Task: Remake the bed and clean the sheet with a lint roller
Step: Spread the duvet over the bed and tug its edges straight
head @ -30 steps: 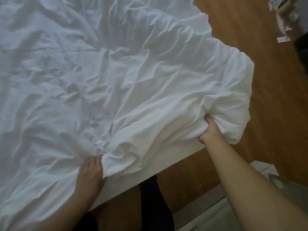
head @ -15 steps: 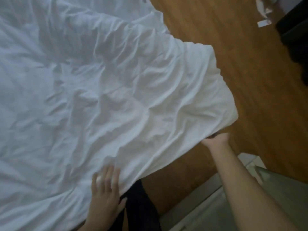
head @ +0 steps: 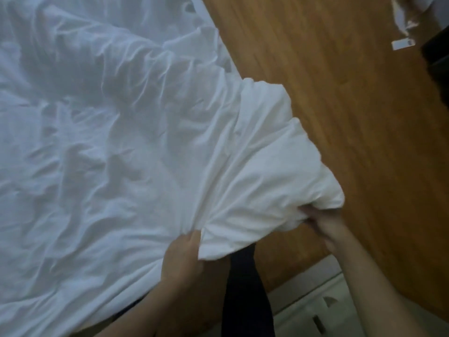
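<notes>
A crumpled white duvet (head: 136, 152) covers the bed and fills the left and middle of the head view. Its near right corner (head: 279, 181) bulges out over the wooden floor. My left hand (head: 181, 257) grips the duvet's near edge, fingers tucked into a fold. My right hand (head: 323, 221) clutches the underside of the bunched corner, its fingers partly hidden by the fabric. No lint roller is in view.
The wooden floor (head: 352, 117) runs along the right of the bed. A white item with a tag (head: 403, 42) lies at the top right beside a dark object (head: 437, 62). A pale fixture (head: 315, 310) sits at the bottom right. My dark trouser leg (head: 245, 293) stands between the hands.
My left hand went from lying flat on the duvet to gripping its edge further right. My right hand has taken a fuller hold of the corner, which is now bunched.
</notes>
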A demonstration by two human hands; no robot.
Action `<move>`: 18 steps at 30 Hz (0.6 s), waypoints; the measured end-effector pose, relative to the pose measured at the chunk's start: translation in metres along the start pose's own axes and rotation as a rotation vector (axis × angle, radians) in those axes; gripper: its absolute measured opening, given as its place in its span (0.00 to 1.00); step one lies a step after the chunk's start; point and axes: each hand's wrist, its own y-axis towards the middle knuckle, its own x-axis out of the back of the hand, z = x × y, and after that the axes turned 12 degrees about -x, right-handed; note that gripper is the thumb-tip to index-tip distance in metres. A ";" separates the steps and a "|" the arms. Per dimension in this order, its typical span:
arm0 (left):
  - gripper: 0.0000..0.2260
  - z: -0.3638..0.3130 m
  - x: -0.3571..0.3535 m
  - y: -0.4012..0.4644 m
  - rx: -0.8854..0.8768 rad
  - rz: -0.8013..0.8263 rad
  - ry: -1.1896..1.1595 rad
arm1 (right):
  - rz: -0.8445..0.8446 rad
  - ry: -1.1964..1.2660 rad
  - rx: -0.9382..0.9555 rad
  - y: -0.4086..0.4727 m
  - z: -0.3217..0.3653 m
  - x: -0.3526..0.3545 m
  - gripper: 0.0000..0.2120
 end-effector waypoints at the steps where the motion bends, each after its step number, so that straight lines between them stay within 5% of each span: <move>1: 0.23 -0.006 -0.005 -0.005 0.025 0.025 0.021 | -0.100 -0.221 -0.091 0.006 -0.002 0.017 0.23; 3: 0.24 -0.014 -0.016 -0.013 0.079 0.092 0.069 | -0.175 -0.428 -0.034 0.014 -0.010 0.053 0.15; 6: 0.24 -0.028 -0.016 -0.018 0.113 0.132 0.109 | -0.355 -0.564 0.288 0.028 -0.002 0.120 0.17; 9: 0.36 -0.035 -0.008 -0.018 0.145 0.167 0.125 | -0.602 -0.822 0.374 0.042 0.024 0.156 0.15; 13: 0.40 -0.049 -0.011 -0.023 0.309 0.235 0.116 | -0.483 -1.121 0.257 0.070 0.057 0.128 0.15; 15: 0.40 -0.067 -0.022 -0.014 0.425 0.269 -0.005 | -0.451 -0.990 0.250 0.075 0.074 0.100 0.13; 18: 0.37 -0.112 -0.014 0.030 0.391 0.108 -0.133 | -0.211 -0.597 0.306 0.063 0.130 0.039 0.21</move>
